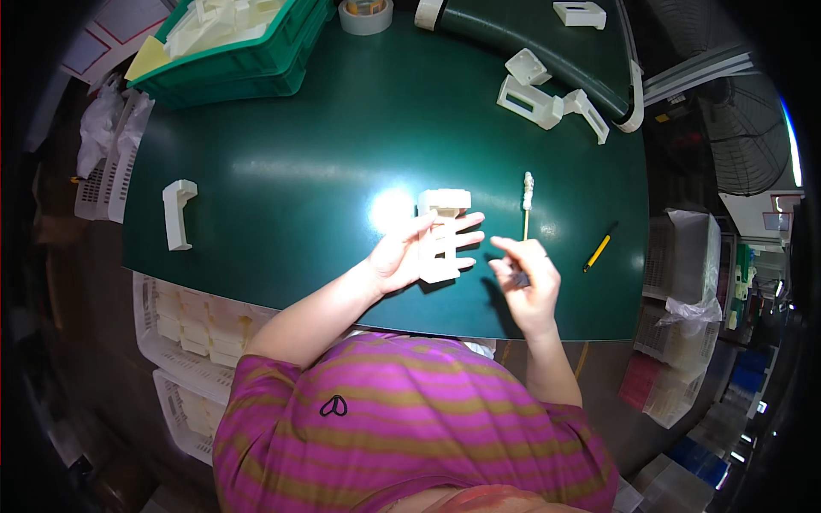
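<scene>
My left hand (398, 256) holds a white plastic bracket (439, 265) upright over the front of the green table, thumb on the near side and fingers spread behind it. The bracket has a blocky top and an opening in its middle. Just right of it is my right hand (530, 278), its fingers curled in around something small and dark that I cannot make out. Beyond the right hand lies a thin stick (527, 197) with a lumpy white head; its lower end reaches the hand's edge, and I cannot tell whether they touch.
Another white bracket (177, 215) lies at the left. Several white parts (530, 101) rest by a dark conveyor belt (522, 34). Green crates (231, 81) and a tape roll (366, 19) stand at the back. A yellow pen-like tool (599, 250) lies right; white baskets (162, 342) stand below left.
</scene>
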Tool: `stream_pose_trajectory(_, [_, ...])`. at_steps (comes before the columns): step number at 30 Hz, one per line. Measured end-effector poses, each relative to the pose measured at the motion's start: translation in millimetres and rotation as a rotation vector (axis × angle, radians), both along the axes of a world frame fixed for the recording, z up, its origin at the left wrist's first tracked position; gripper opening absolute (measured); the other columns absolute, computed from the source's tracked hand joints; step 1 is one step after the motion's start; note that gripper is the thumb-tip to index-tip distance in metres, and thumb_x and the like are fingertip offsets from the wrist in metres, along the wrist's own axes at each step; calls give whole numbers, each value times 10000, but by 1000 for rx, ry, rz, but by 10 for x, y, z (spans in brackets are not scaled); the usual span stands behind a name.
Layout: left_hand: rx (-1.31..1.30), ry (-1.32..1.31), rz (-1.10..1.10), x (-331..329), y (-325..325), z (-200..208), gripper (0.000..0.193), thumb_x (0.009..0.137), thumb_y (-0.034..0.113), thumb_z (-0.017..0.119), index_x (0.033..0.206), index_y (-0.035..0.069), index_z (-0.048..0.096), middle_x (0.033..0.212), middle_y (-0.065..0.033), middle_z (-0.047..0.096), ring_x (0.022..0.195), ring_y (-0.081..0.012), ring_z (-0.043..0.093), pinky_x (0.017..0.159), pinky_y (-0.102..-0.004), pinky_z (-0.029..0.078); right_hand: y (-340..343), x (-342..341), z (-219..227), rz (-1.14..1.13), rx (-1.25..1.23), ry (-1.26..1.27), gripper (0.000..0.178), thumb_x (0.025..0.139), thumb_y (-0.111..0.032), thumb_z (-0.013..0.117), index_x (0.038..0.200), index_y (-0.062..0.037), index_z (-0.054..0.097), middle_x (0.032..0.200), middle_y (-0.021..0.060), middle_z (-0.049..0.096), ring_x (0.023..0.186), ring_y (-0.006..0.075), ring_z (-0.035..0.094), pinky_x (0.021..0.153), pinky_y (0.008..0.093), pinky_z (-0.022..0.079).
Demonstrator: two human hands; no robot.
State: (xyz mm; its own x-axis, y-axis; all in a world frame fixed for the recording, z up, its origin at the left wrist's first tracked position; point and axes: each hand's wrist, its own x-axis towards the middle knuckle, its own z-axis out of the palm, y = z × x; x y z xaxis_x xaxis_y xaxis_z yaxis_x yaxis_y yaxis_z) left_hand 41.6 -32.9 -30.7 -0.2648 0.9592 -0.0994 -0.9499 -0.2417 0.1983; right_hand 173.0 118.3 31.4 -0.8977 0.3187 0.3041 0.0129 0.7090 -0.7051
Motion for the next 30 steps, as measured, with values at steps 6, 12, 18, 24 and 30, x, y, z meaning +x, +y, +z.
stream_pose_trajectory(6, [44,-118,-87,-28,42,15,577,862,261,467,1360,29,293,1408,-193,332,1261,-333,392,1030,-499,346,58,139,-147,-172,-170,-85,395,835,-62,601,1223,-34,533,989,105,561,862,173,571,722,264,457])
stream_pose_trajectory(12, [-6,-127,-62,-21,23,10,570,874,258,443,1364,19,275,1406,-207,328,1260,-347,390,1039,-486,339,42,45,-234,-107,-116,-45,321,857,6,523,1173,-25,574,938,108,567,786,186,551,717,272,440])
stream_pose_trajectory(18, [18,-73,-60,-3,41,-40,613,881,279,473,1384,6,253,1431,-212,276,1298,-364,327,1063,-503,289,42,-36,-159,-117,-136,9,336,825,62,530,1127,-55,618,847,88,553,679,158,531,611,249,429])
stream_pose_trajectory(24, [-90,159,-55,47,55,-56,600,881,289,567,1353,19,314,1349,-128,408,1251,-290,411,1006,-427,393,-35,-49,-135,-110,118,27,401,720,50,594,1078,-117,666,806,69,548,655,209,560,577,297,456])
stream_pose_trajectory(30, [-93,177,-36,71,69,-92,605,861,277,608,1344,33,337,1334,-114,409,1230,-286,433,985,-416,413,-59,-42,-139,-118,173,-16,418,732,33,580,1097,-155,657,822,61,556,656,219,564,589,313,467])
